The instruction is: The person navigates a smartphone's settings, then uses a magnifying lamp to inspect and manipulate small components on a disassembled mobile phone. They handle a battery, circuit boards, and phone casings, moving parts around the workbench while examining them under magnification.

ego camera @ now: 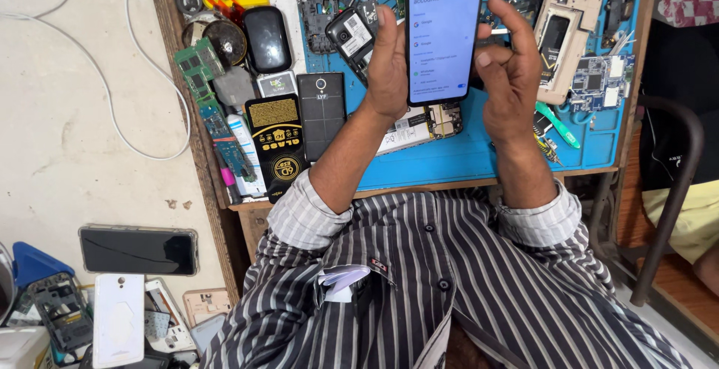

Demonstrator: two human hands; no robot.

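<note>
Pale-blue light fills the screen of the smartphone [443,32], held upright above the worktop [479,155]. The left hand [387,65] has its grip pinching the phone's left edge, thumb along the rim; the right hand [508,69] sits at the right edge, fingers curled and loosely spread, thumb near the glass. Steadying the phone with the left grip while the right thumb taps lightly would likely serve best. Beneath both grips, the blue repair mat [449,161] carries circuit boards [598,83] and a gold phone back shell [563,35]; no true container shows.
</note>
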